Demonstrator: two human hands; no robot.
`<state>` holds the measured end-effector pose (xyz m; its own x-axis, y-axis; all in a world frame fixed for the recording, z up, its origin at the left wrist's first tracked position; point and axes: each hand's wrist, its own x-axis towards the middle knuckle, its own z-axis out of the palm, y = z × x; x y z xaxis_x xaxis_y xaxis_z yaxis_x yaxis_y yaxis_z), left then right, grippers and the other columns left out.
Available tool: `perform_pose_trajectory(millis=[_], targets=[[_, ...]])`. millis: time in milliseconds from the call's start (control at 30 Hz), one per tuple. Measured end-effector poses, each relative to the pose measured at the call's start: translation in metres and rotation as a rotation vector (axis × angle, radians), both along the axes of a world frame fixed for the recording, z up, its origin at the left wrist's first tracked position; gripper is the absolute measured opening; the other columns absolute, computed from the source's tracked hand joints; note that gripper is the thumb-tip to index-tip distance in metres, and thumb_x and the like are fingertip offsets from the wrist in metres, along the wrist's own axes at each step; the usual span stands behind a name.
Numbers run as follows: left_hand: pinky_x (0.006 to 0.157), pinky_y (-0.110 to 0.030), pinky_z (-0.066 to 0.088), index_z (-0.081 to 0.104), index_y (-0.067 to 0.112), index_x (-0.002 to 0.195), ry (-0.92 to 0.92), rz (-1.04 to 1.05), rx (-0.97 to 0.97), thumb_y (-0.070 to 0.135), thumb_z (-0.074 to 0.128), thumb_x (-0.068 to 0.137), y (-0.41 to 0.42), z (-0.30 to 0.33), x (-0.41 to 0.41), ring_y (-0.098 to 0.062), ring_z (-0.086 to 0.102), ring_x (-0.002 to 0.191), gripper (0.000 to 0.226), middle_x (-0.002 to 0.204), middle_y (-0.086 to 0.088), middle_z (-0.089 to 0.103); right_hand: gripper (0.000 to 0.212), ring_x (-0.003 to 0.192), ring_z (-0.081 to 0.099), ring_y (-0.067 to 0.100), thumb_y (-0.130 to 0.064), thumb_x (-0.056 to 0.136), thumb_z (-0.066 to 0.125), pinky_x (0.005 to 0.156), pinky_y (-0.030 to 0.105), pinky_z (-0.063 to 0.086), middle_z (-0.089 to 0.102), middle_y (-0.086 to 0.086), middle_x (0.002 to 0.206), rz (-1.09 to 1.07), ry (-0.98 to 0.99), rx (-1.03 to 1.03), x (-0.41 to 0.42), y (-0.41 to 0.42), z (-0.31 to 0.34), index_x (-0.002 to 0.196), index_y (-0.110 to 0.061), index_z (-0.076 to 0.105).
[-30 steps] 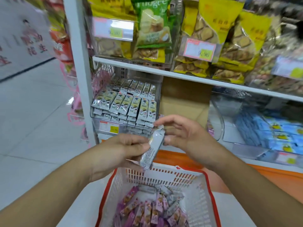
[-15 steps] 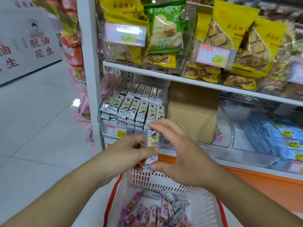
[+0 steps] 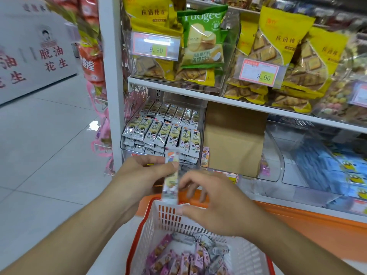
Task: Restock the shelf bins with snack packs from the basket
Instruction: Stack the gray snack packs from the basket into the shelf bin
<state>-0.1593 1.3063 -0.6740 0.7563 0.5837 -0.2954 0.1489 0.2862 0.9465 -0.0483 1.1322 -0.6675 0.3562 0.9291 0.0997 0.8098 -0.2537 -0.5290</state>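
Snack pack (image 3: 171, 178), a long narrow foil-wrapped bar in grey and yellow print, was held upright between the two hands, just above the far rim of the white plastic basket with red trim (image 3: 198, 225). It was judged to be light, thin and a little slippery, with soft content that could be crushed, so it was best taken by its long edges or sealed ends. The left hand (image 3: 143, 175) was curled around the upper part of the pack, with the thumb pressed on its front. The right hand (image 3: 214, 201) was half open; its fingertips seemed to touch the lower right edge, but a firm grip could not be confirmed. Beyond both hands, the clear shelf bin with the same packs (image 3: 162, 132) was seen, nearly full.
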Motion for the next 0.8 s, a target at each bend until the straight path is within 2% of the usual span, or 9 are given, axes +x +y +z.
perform_pose_trajectory(millis=[67,133,200,267,333,433,600,733,800], targets=[[0.073,-0.039,0.059,0.074,0.006,0.107,0.020,-0.008,0.034,0.030,0.091,0.075,-0.002,-0.001,0.000,-0.030,0.076,0.078,0.044,0.091,-0.016,0.078,0.032,0.095,0.058,0.001,-0.047,0.089,0.078,0.078,0.027,0.050,0.059,-0.018,0.102,0.053,-0.033,-0.006,-0.005,-0.001,-0.001,0.112,-0.034,0.059],[0.076,-0.041,0.060,0.076,0.008,0.105,0.021,-0.034,0.057,0.033,0.091,0.074,-0.003,-0.001,0.000,-0.031,0.076,0.080,0.042,0.092,-0.015,0.079,0.033,0.104,0.058,0.010,-0.045,0.089,0.077,0.080,0.033,0.052,0.055,-0.016,0.110,-0.005,-0.057,0.102,-0.003,-0.001,0.000,0.110,-0.032,0.054],[0.072,-0.038,0.059,0.076,0.009,0.104,0.013,-0.045,0.059,0.029,0.089,0.077,-0.005,0.002,-0.001,-0.029,0.076,0.078,0.037,0.091,-0.014,0.079,0.054,0.125,0.051,0.010,-0.048,0.085,0.081,0.096,0.031,0.050,0.046,-0.017,0.134,-0.068,-0.021,0.145,0.000,-0.001,0.002,0.127,-0.031,0.051],[0.068,-0.035,0.056,0.076,0.009,0.103,0.009,-0.044,0.075,0.028,0.089,0.078,-0.009,0.003,-0.002,-0.024,0.075,0.075,0.033,0.088,-0.011,0.078,0.086,0.148,0.031,0.001,-0.056,0.081,0.083,0.116,0.027,0.036,0.029,-0.027,0.156,-0.073,0.022,0.116,0.001,0.000,0.005,0.151,-0.037,0.037],[0.076,-0.037,0.057,0.076,0.013,0.104,0.036,-0.036,0.112,0.035,0.090,0.075,-0.010,0.001,-0.002,-0.021,0.076,0.081,0.039,0.089,-0.007,0.079,0.099,0.152,0.019,-0.008,-0.060,0.078,0.084,0.121,0.029,0.029,0.019,-0.036,0.160,-0.062,0.048,0.081,-0.001,0.003,0.005,0.157,-0.049,0.025],[0.090,-0.046,0.060,0.076,0.019,0.103,0.077,-0.016,0.143,0.044,0.091,0.072,-0.009,-0.002,0.000,-0.022,0.076,0.091,0.043,0.093,-0.004,0.079,0.096,0.146,0.028,-0.007,-0.058,0.079,0.083,0.121,0.036,0.036,0.022,-0.040,0.157,-0.095,0.058,0.065,-0.005,0.007,0.001,0.152,-0.059,0.022],[0.096,-0.051,0.058,0.076,0.016,0.105,0.075,-0.017,0.129,0.043,0.090,0.075,-0.006,-0.001,0.002,-0.023,0.077,0.091,0.043,0.093,-0.004,0.079,0.089,0.148,0.027,-0.006,-0.054,0.085,0.079,0.121,0.038,0.035,0.025,-0.038,0.157,-0.108,0.050,0.083,-0.004,0.015,-0.004,0.154,-0.056,0.022],[0.095,-0.049,0.058,0.073,0.016,0.110,0.068,-0.045,0.041,0.050,0.072,0.091,0.009,0.005,0.005,-0.024,0.078,0.091,0.039,0.096,-0.002,0.080,0.085,0.144,0.032,-0.006,-0.053,0.084,0.081,0.118,0.036,0.038,0.033,-0.037,0.154,-0.154,0.043,0.116,0.006,0.031,-0.001,0.151,-0.058,0.027],[0.095,-0.046,0.057,0.069,0.019,0.114,0.104,0.084,0.164,0.050,0.063,0.098,0.028,0.004,0.009,-0.020,0.075,0.092,0.036,0.096,0.003,0.078,0.085,0.142,0.037,-0.005,-0.053,0.083,0.082,0.118,0.035,0.039,0.038,-0.034,0.153,-0.192,0.053,0.136,0.019,0.049,0.002,0.150,-0.054,0.032]])
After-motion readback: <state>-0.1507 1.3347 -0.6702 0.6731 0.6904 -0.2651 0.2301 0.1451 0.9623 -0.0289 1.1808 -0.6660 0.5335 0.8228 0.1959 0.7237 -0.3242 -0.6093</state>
